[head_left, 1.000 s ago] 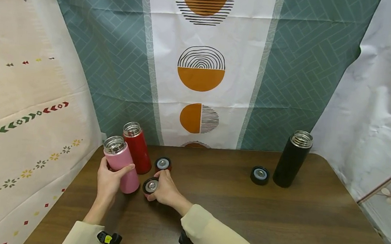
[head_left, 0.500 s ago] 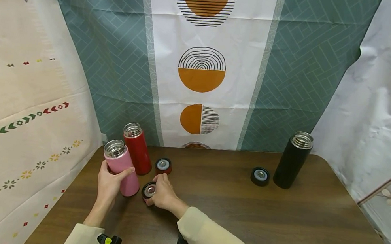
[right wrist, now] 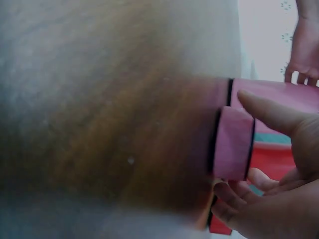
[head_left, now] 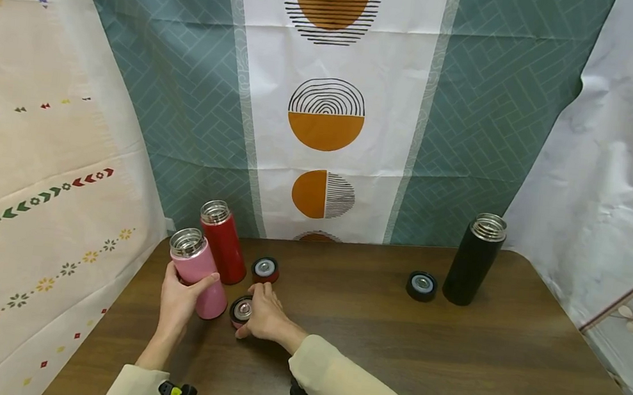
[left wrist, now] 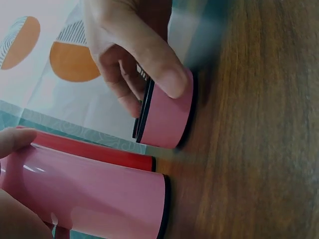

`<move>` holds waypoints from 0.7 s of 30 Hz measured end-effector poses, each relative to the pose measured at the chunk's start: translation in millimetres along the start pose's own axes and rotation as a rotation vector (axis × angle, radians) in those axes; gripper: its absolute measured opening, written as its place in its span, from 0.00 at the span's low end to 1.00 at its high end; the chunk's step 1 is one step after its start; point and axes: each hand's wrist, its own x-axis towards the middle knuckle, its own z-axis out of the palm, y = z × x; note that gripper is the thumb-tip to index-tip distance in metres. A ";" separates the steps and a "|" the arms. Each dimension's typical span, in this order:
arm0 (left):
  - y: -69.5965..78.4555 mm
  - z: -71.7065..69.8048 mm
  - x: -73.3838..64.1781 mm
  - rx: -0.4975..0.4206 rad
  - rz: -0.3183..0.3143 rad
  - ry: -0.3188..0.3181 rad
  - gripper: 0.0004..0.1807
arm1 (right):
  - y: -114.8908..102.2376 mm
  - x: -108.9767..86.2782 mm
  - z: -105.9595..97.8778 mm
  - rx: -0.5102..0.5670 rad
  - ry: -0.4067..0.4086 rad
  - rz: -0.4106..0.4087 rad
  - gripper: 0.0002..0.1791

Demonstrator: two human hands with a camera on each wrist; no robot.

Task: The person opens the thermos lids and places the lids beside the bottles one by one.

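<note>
My left hand [head_left: 177, 299] grips a pink flask [head_left: 193, 268], thumb on one side, fingers round the other. The flask is upright, its steel mouth uncovered. Just right of it, my right hand [head_left: 266, 313] has thumb and fingers curled round a pink flask lid [left wrist: 167, 117]. That lid is low at the wooden table, its round inner side up; in the right wrist view the thumb tip [right wrist: 243, 95] lies along its edge. Behind the pink flask stands an uncovered red flask [head_left: 224, 246]. A red lid [head_left: 265, 270] sits just beyond my right hand.
At the far right stands a black flask [head_left: 473, 259] with a bare steel mouth, its black lid [head_left: 421, 286] to its left. The wooden table [head_left: 392, 360] ends at a patterned cloth [head_left: 387, 134] behind; another cloth [head_left: 26, 257] hangs at the left.
Over the last second the pink lid and the pink flask have shifted slightly towards me, each with its hand. My right thumb has spread a little. The red and black flasks stay put.
</note>
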 end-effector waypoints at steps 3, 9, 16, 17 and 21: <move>0.3 -0.4 -0.6 -0.005 0.024 -0.014 0.50 | -2.7 0.2 -8.9 0.034 -0.018 0.004 0.44; 10.0 -0.1 1.1 -0.034 0.169 0.072 0.57 | -3.2 3.9 -33.2 0.150 -0.011 0.007 0.42; 38.0 2.3 -9.5 -0.069 0.521 0.307 0.51 | 9.7 1.6 -63.2 0.231 0.014 -0.009 0.41; 44.5 4.3 -13.7 -0.074 0.567 0.332 0.49 | 11.6 1.0 -67.1 0.236 0.021 -0.010 0.40; 67.1 13.6 -29.4 -0.073 0.701 0.358 0.41 | 19.5 -1.9 -81.5 0.243 0.040 -0.004 0.38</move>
